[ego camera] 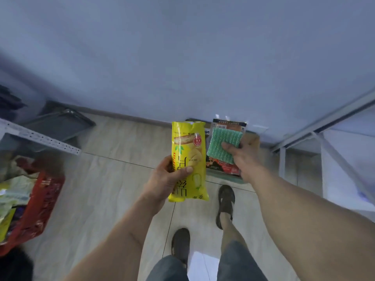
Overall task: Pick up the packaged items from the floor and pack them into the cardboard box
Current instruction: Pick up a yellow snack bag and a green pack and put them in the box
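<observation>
My left hand [168, 177] grips a tall yellow snack bag [189, 151], held upright in the middle of the view. My right hand [242, 159] holds a green scrubbing-pad pack [223, 142] together with a flat red and black packet [221, 165] behind it. Behind both hands, against the wall, a cardboard box [252, 138] stands on the floor, mostly hidden by the packets; only its brown right edge shows.
A red basket [43, 201] full of packaged goods sits at the left. Above it a white perforated shelf rail [40, 138] juts out, with a dark tray [58, 122] behind. White metal shelving [324, 134] stands at the right. My sandalled feet [225, 203] are on the tiled floor.
</observation>
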